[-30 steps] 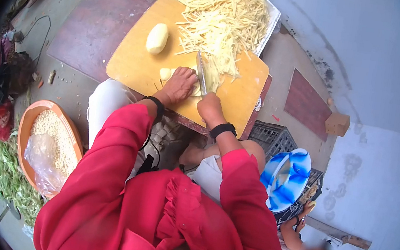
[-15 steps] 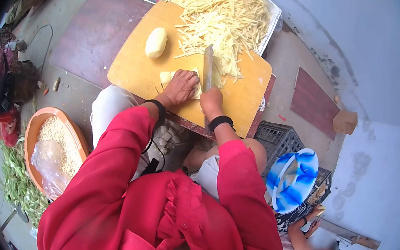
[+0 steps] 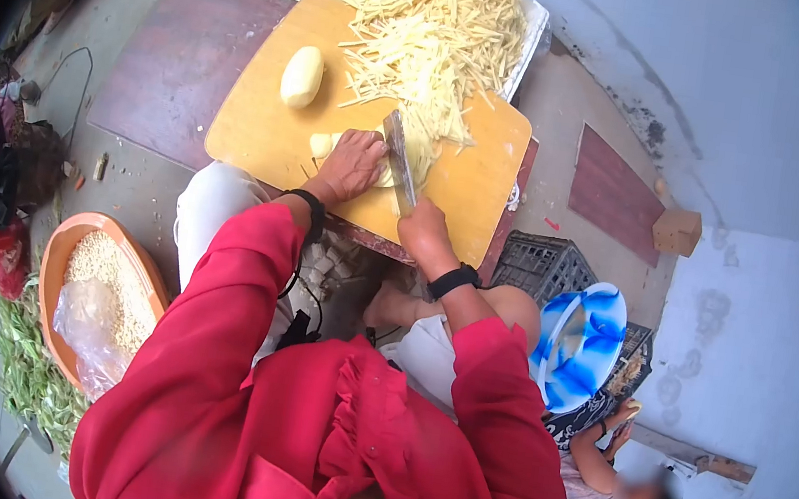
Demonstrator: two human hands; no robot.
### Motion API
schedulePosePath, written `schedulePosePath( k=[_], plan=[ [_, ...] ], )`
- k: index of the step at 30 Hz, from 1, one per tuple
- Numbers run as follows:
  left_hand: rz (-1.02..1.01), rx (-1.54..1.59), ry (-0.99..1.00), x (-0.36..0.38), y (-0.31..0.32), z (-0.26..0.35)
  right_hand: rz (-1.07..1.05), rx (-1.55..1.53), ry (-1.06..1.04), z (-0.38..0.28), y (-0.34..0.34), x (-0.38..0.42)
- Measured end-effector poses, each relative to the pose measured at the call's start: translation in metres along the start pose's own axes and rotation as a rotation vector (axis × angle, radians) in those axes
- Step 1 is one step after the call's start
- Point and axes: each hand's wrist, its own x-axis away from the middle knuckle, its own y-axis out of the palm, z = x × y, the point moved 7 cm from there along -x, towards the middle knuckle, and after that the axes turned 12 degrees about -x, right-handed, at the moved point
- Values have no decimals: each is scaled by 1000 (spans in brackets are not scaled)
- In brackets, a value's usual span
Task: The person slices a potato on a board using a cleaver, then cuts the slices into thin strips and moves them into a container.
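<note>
On the yellow-brown cutting board, my left hand presses with bent fingers on a partly cut potato, which is mostly hidden under it. My right hand is closed around the handle of a knife. The blade lies close beside the left fingertips, its tip angled away to the left. A small potato end shows just left of my left hand. Farther up the board rests a whole peeled potato. Potato strips heap over the board's far side and fill a white box.
An orange tub of pale kernels stands at left by green leaves. To the right are a black crate, a blue-white basin and a cardboard box. Another person sits at lower right.
The knife has turned, its tip swinging left toward my left hand. My right hand has shifted slightly down and right in view. My left hand stays on the potato.
</note>
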Motion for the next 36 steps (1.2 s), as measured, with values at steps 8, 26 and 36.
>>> schedulePosePath(
  k=[8,26,36],
  plan=[
    [24,27,14,-1,-1,-1,-77,-65,83,3,21,-31],
    [5,7,-5,0,3,-2,134,-192,101,20,7,-37],
    [56,-34,11,0,-5,3,8,-19,-1,-10,1,4]
  ],
)
